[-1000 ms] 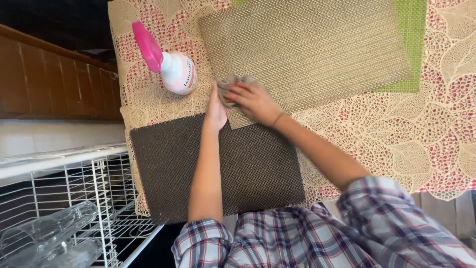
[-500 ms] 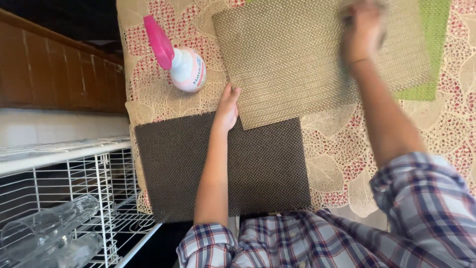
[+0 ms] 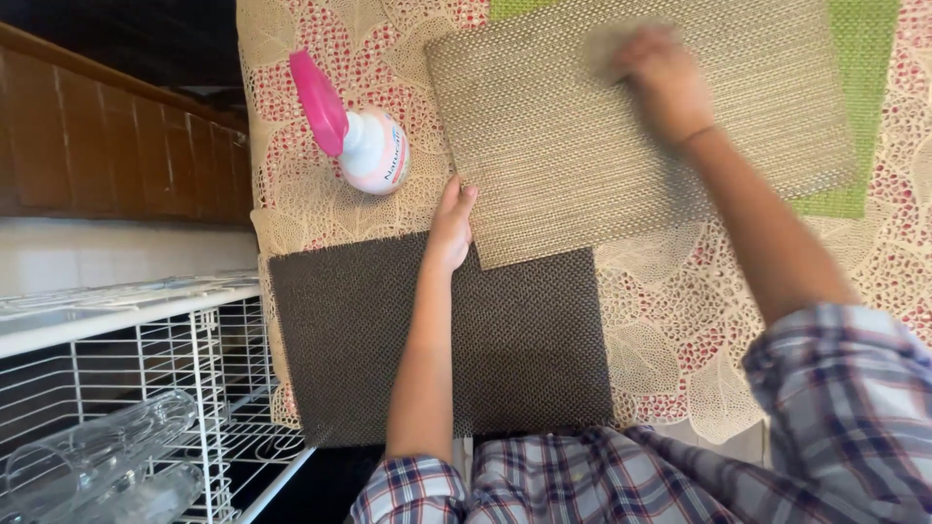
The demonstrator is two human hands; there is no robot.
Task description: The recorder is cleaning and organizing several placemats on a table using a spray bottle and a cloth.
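the person leans over the tabletop [image 3: 680, 320], which wears a lacy leaf-patterned cloth in cream and red. a tan woven placemat [image 3: 582, 146] lies toward the far side, tilted a little, its near edge overlapping a dark brown placemat [image 3: 524, 349] that sits closest to the person. the left hand [image 3: 452, 225] lies flat with fingers stretched out, pressing on the near left corner of the tan placemat just where it meets the dark one; its grip is open and closed on nothing. the right hand [image 3: 665, 82] is out on the far part of the tan placemat, blurred, resting on its surface, and there seems to be a bit of pale cloth under it, though i cannot tell whether that grip has hold of it or how far it is closed. a green placemat [image 3: 864, 87] peeks out from under the tan one on the far right. left of the tan placemat stands a white spray bottle [image 3: 364, 146] with a pink trigger. further left, off the tabletop, is a white wire rack [image 3: 194, 388] with clear glassware [image 3: 97, 466] lying in it.
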